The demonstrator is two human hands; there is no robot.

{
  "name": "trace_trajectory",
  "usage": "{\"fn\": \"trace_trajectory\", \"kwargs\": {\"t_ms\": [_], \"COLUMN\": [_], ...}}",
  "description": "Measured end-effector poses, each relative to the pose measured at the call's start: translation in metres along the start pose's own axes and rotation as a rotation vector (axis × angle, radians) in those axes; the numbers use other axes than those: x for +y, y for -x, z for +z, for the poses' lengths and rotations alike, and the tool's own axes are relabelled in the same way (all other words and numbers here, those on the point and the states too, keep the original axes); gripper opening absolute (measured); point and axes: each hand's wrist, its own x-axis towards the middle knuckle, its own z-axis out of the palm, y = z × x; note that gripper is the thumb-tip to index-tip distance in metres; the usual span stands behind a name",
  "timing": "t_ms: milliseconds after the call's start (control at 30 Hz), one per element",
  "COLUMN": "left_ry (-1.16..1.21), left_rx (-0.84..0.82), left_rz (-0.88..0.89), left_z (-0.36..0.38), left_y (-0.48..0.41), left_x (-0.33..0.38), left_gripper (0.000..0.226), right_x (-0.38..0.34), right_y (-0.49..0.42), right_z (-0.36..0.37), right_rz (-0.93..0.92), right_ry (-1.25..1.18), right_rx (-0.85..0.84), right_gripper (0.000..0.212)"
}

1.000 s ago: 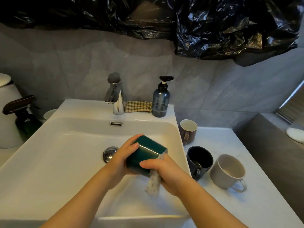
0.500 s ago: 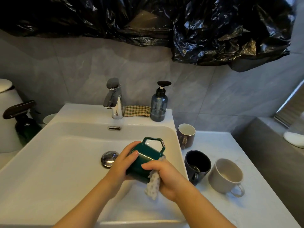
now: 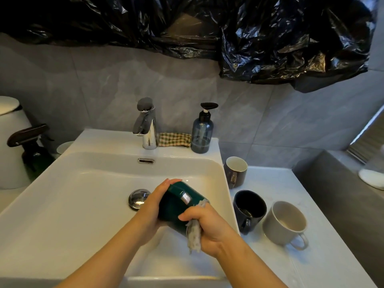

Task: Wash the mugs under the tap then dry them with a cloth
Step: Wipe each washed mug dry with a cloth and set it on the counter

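Grey-tiled wall, white sink (image 3: 104,156). Left hand (image 3: 153,206) grips green mug (image 3: 176,202), tipped sideways over sink's right side. Right hand (image 3: 209,227) clutches cloth (image 3: 194,235) at its mouth. Best: rotate mug, push cloth inside, hold firm, glaze likely slippery.

No readable text, label, brand or number anywhere; only a small bright patch on the green mug (image 3: 172,206), too blurred to make out as lettering.
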Motion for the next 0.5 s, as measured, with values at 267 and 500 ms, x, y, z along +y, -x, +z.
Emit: {"fn": "trace_trajectory", "kwargs": {"t_ms": [267,500], "left_ry": [-0.107,-0.171], "left_rx": [0.093,0.089], "left_rz": [-0.291,0.186], "left_z": [0.005,0.012], "left_y": [-0.004,-0.008], "left_x": [0.013,-0.004], "left_gripper": [0.040,0.020], "right_x": [0.003,-0.010], "right_y": [0.007,0.004], "right_z": [0.014,0.008], "right_rz": [0.107,-0.021], "right_ry": [1.011,-0.158], "right_rx": [0.030,0.101], "right_gripper": [0.009,0.036]}}
